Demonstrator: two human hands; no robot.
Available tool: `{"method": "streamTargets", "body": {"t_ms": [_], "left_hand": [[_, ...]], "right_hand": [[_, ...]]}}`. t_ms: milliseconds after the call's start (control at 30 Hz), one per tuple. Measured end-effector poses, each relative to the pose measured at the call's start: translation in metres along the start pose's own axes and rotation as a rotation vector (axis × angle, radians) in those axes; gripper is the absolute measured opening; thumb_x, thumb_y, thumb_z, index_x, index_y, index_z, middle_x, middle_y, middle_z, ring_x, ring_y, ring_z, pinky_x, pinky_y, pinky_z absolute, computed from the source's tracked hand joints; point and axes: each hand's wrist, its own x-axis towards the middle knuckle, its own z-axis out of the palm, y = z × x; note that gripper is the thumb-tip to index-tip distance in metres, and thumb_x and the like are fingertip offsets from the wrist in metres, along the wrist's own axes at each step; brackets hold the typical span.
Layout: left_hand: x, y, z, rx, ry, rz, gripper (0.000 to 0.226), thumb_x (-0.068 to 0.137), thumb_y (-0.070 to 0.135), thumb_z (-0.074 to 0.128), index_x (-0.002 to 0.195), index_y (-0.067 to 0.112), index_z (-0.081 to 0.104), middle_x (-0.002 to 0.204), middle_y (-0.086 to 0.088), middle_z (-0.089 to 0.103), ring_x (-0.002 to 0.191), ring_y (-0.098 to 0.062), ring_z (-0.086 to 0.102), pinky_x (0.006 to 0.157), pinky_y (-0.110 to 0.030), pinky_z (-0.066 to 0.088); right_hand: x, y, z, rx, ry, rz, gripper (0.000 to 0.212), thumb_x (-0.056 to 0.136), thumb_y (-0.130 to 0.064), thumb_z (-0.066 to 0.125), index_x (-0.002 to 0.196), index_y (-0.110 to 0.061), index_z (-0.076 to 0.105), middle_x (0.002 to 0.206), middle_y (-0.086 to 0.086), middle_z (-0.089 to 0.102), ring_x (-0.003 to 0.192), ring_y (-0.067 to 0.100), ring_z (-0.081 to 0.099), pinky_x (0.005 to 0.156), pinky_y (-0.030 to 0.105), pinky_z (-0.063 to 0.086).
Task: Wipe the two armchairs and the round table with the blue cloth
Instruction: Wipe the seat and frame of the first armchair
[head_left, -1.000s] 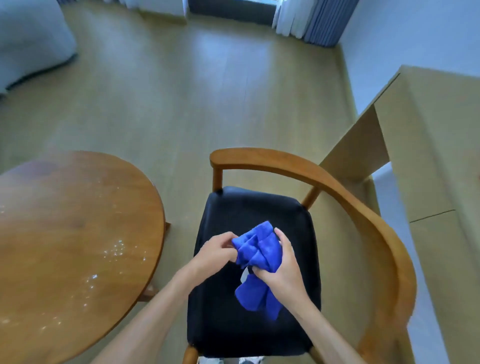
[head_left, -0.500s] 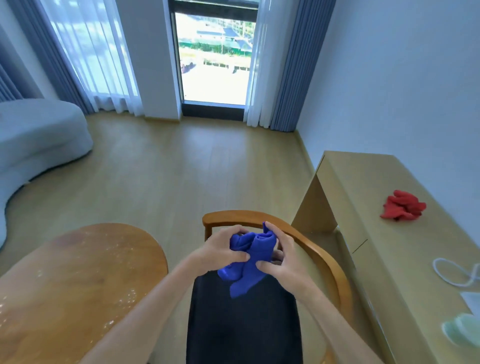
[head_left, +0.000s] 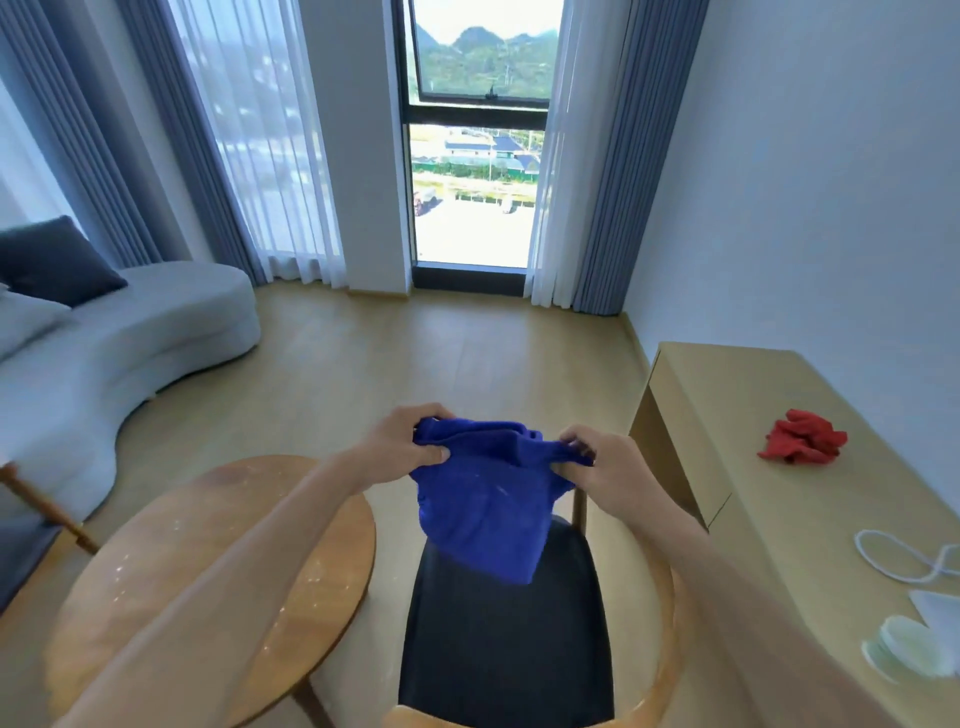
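Left hand (head_left: 402, 447) and right hand (head_left: 605, 465) each pinch an upper corner of the blue cloth (head_left: 485, 512), held stretched between them at frame centre, its body hanging above the armchair (head_left: 506, 644) with the black seat. Round table (head_left: 208, 582) stands lower left. Red cloth (head_left: 802, 436) lies on the desk (head_left: 779, 493), right.

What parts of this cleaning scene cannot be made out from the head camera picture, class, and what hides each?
1. Armchair: its backrest hides behind the blue cloth; the bottom edge cuts off its front.
2. Second armchair: the left edge cuts off all but a wooden arm and dark seat.
3. Round table: the left forearm covers part of its top.
4. White items on the desk: cut by the right edge, blurred.
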Motion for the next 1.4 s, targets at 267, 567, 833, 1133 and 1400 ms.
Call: {"method": "streamTargets", "body": {"t_ms": [267,567,833,1133,1400], "left_hand": [[-0.034,0.002,-0.054,0.131,0.138,-0.027,0.028,0.084,0.005,0.064,0.096,0.031,0.064,0.093,0.002,0.067,0.091,-0.021,0.061,0.08,-0.039,0.053],[-0.05,0.005,-0.082,0.424,0.093,0.062,0.028,0.094,0.013,0.051,0.107,0.036,0.059,0.098,0.011,0.061,0.092,-0.013,0.056,0.077,-0.024,0.045],[-0.037,0.019,-0.099,0.58,0.095,0.149,0.02,0.099,0.019,0.047,0.098,0.022,0.067,0.094,0.007,0.059,0.088,-0.014,0.056,0.069,-0.018,0.041],[-0.011,0.075,-0.128,0.569,0.338,0.319,0.023,0.099,0.013,0.046,0.088,0.019,0.066,0.071,0.013,0.056,0.069,-0.005,0.053,0.059,-0.011,0.034],[0.0,0.088,-0.142,0.602,0.384,0.389,0.021,0.098,0.016,0.051,0.088,0.009,0.068,0.074,0.003,0.059,0.066,-0.009,0.052,0.062,-0.018,0.038]], "right_hand": [[0.011,-0.023,-0.01,-0.165,-0.014,-0.069,0.007,0.087,-0.018,0.066,0.08,-0.016,0.065,0.086,-0.001,0.058,0.079,0.018,0.055,0.069,0.028,0.047],[0.01,-0.055,-0.002,-0.002,-0.144,-0.036,0.006,0.088,-0.011,0.06,0.084,-0.016,0.059,0.082,0.004,0.065,0.081,0.026,0.061,0.075,0.044,0.054],[0.016,-0.088,-0.029,0.074,-0.273,0.129,0.007,0.084,-0.027,0.051,0.088,-0.021,0.05,0.09,-0.001,0.06,0.083,0.015,0.054,0.072,0.029,0.041],[0.042,-0.123,-0.08,-0.056,0.137,-0.03,0.019,0.098,-0.013,0.049,0.082,-0.011,0.058,0.074,0.001,0.059,0.068,0.011,0.052,0.062,0.02,0.038],[0.058,-0.131,-0.1,-0.247,0.317,-0.143,0.015,0.098,-0.015,0.052,0.094,-0.006,0.062,0.091,0.005,0.059,0.083,0.017,0.053,0.064,0.013,0.035]]}}
